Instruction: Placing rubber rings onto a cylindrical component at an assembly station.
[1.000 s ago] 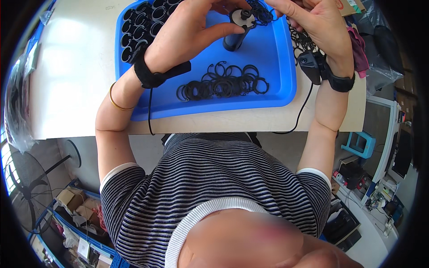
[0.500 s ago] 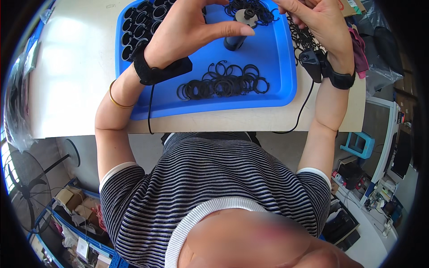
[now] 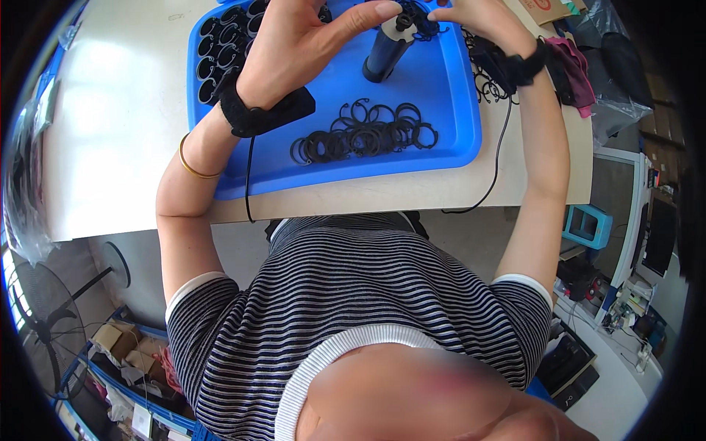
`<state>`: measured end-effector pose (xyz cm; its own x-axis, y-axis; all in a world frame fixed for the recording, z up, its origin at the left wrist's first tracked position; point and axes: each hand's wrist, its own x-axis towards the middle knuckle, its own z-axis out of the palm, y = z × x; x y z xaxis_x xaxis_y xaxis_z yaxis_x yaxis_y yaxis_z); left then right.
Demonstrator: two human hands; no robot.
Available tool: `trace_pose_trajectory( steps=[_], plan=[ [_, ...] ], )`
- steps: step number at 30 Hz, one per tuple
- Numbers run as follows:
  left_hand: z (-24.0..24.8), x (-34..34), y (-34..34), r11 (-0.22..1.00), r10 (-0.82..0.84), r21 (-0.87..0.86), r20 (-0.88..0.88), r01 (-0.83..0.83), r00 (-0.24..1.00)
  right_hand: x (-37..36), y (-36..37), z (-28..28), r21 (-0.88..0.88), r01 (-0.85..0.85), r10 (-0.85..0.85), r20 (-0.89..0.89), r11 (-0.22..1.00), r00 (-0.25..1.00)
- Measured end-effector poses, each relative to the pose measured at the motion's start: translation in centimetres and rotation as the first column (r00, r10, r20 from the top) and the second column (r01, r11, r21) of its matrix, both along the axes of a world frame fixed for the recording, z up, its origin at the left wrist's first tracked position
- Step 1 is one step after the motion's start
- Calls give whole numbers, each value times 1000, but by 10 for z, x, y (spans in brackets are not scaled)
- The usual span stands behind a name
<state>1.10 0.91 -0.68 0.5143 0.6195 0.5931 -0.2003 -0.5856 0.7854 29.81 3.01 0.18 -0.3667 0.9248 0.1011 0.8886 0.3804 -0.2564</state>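
The dark cylinder (image 3: 385, 56) stood in the far part of the blue tray (image 3: 332, 92) between the hands, its long axis running from near-left base to far-right top. The left hand (image 3: 298, 48) was nearer, thumb stretched beside the top; touch was unclear. The right hand (image 3: 485, 18) hung right, thumb out. Both hands' fingers were cut off, so grip and opening couldn't be told.

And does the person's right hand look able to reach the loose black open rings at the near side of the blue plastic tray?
Probably yes: nothing lies over the black rings, and the right hand is near the far right of the blue tray; whether it's empty is unclear.
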Motion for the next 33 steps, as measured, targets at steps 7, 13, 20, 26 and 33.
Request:
trace_pose_trajectory(
  steps=[7, 13, 20, 26, 33],
  plan=[
    [6, -3, -4, 1000, 8, -26, -26, -9, 1000, -18, 17, -13, -216, -98, 129, 137, 972, 982],
    [5, -4, -4, 1000, -11, -18, 17, 11, 1000, -17, 27, -12, -226, -63, 117, 235, 972, 965],
    [6, 3, 0, 999, -47, -26, 36, 48, 998, -9, 18, 22, -67, -55, 63, 134, 996, 989],
    [4, -1, 0, 998, -37, -43, 51, 40, 998, -15, 26, 33, 41, 0, 2, -46, 999, 999],
    [2, -6, -1, 997, -5, -81, 54, 10, 999, -27, 30, 24, -267, 203, -277, -281, 942, 919]
  ],
)
